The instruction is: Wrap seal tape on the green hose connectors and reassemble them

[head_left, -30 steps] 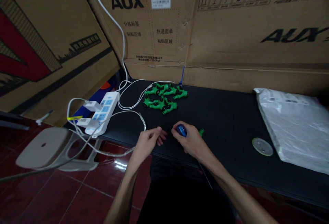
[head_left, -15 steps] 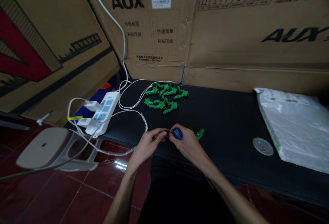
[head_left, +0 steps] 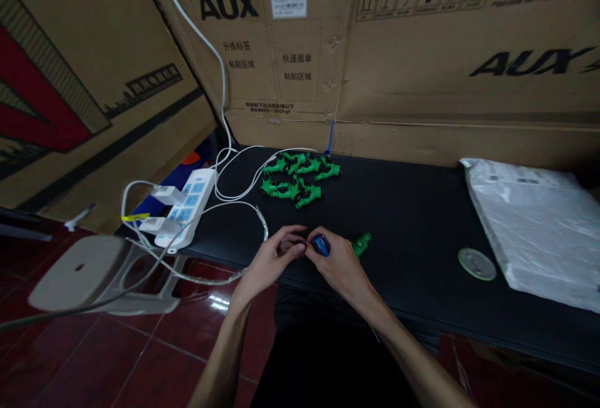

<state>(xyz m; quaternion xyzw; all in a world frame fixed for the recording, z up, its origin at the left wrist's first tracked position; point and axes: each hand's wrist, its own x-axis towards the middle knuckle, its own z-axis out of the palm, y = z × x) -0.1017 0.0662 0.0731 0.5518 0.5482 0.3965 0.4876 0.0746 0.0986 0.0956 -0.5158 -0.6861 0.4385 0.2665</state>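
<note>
My right hand [head_left: 338, 262] is closed around a small blue-handled tool [head_left: 321, 245] at the front edge of the black table [head_left: 412, 220]. My left hand [head_left: 274, 257] is pinched shut right against the tool's tip, on something too small to make out. A green plastic fitting [head_left: 360, 245] lies on the table just right of my right hand, touching or nearly touching it. A pile of several similar green fittings [head_left: 295, 177] sits farther back on the table.
A white power strip [head_left: 186, 205] with plugs and white cables [head_left: 234, 177] hangs over the table's left end. A grey stool [head_left: 84, 270] stands on the red floor. A plastic-wrapped package [head_left: 534, 227] and a round disc [head_left: 476, 263] lie at right. Cardboard boxes [head_left: 398, 52] wall the back.
My two hands have come together, the left fingertips now meeting the blue tool's tip. The right hand drew slightly left, uncovering more of the green fitting beside it.
</note>
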